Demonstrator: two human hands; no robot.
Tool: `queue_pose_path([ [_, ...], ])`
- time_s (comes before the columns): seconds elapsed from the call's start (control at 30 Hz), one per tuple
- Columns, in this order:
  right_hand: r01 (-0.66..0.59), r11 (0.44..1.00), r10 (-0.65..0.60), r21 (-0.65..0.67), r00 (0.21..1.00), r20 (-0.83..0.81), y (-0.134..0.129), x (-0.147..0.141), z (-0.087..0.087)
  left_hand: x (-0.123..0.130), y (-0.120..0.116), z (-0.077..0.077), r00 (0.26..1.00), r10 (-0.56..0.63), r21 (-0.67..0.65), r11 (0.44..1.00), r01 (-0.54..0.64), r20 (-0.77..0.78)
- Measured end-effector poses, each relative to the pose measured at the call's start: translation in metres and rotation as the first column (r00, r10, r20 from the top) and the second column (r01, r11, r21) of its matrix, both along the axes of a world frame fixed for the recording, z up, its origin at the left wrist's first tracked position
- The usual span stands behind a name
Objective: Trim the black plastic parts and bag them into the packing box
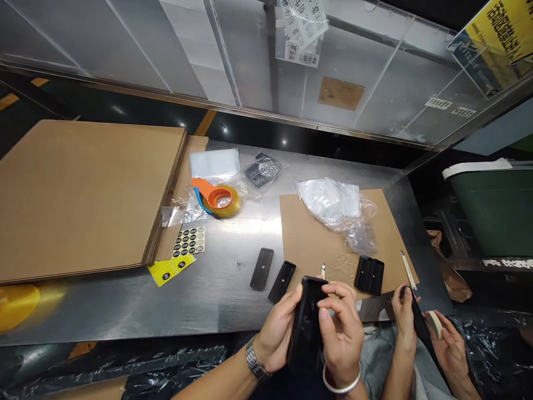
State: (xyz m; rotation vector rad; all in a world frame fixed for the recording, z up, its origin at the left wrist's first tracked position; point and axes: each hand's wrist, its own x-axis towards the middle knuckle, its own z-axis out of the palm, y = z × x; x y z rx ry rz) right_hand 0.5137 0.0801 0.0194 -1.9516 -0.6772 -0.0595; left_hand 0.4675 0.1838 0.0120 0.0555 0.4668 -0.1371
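My left hand [277, 336] is closed around a black, oblong, shallow plastic case [307, 328], tilted with its hollow side toward me. At the case's upper right rim, my right hand [341, 328] has its fingers curled against the edge, thumb bent inward. Just beyond the case shows the metal tip of a craft knife [323, 270]; its handle is hidden. To the left lie a dark flat lid [262, 269] and another black case piece [282, 281]. An open pair of black case halves [369, 275] rests on the cardboard sheet [300, 222].
At right, a co-worker's hands [403, 316] hold a black piece and a round cream-coloured thing [434, 324]. Another knife [408, 270] lies nearby. Stacked cardboard [91, 194], an orange tape dispenser [219, 198], round stickers [190, 242] and plastic bags [328, 200] occupy the metal table [233, 244].
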Motion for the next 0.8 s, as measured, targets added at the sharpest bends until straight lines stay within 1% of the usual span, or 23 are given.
queue_pose_path([
  [0.07, 0.103, 0.994, -0.102, 0.036, 0.994, -0.035, 0.002, 0.003, -0.004, 0.0, -0.001, 0.0, 1.0, 0.002, 0.054, 0.999, -0.003, 0.006],
  [0.13, 0.158, 0.986, -0.151, 0.055, 0.982, -0.116, 0.002, 0.006, -0.006, 0.0, -0.003, -0.002, 1.0, -0.006, 0.097, 0.995, 0.003, 0.025],
  [0.2, 0.149, 0.986, -0.131, 0.073, 0.969, -0.211, 0.002, 0.01, -0.005, -0.001, -0.003, -0.003, 0.999, -0.014, 0.135, 0.991, 0.007, 0.048],
  [0.3, 0.076, 0.991, -0.041, 0.106, 0.951, -0.306, 0.001, 0.014, 0.0, -0.001, -0.001, -0.006, 0.996, -0.018, 0.213, 0.977, 0.0, 0.084],
  [0.4, 0.017, 0.984, 0.05, 0.179, 0.931, -0.361, 0.001, 0.015, 0.004, -0.001, 0.002, -0.009, 0.986, -0.037, 0.282, 0.959, -0.012, 0.166],
  [0.5, -0.009, 0.967, 0.112, 0.253, 0.911, -0.396, 0.0, 0.015, 0.006, -0.002, 0.006, -0.013, 0.97, -0.065, 0.333, 0.943, -0.018, 0.236],
  [0.67, 0.005, 0.951, 0.135, 0.308, 0.893, -0.43, -0.001, 0.015, 0.005, -0.004, 0.009, -0.015, 0.968, -0.103, 0.38, 0.925, 0.009, 0.229],
  [0.73, 0.048, 0.945, 0.108, 0.324, 0.89, -0.444, 0.0, 0.014, 0.002, -0.003, 0.01, -0.012, 0.971, -0.107, 0.389, 0.921, 0.015, 0.216],
  [0.8, 0.113, 0.941, 0.053, 0.319, 0.882, -0.468, 0.001, 0.013, -0.003, -0.001, 0.011, -0.01, 0.981, -0.099, 0.444, 0.896, 0.014, 0.169],
])
